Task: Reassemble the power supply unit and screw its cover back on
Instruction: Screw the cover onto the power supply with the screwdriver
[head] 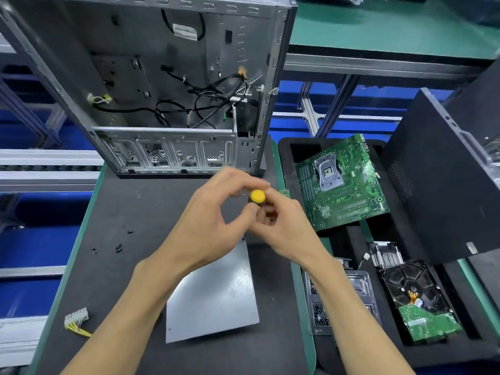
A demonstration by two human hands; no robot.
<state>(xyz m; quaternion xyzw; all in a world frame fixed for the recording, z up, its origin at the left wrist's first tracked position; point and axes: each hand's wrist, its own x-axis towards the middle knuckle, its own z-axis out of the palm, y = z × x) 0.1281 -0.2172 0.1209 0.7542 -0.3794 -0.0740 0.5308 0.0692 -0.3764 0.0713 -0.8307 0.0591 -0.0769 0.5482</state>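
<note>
The grey metal power supply unit (216, 293) lies on the dark mat below my hands, its flat cover facing up. A screwdriver with a yellow cap (257, 196) stands upright over the unit's far right corner. My right hand (281, 226) grips its handle from the right. My left hand (213, 220) pinches the handle near the cap with thumb and fingers. The shaft and tip are hidden behind my hands. Several small black screws (118, 248) lie loose on the mat to the left. A white connector with yellow wires (77, 319) sits near the mat's left edge.
An open computer case (151, 85) stands at the back of the mat. To the right, a black foam tray (297, 163) holds a green motherboard (343, 185), a hard drive (422, 301) and a clear box of small parts (362, 288). A black side panel (443, 180) leans at far right.
</note>
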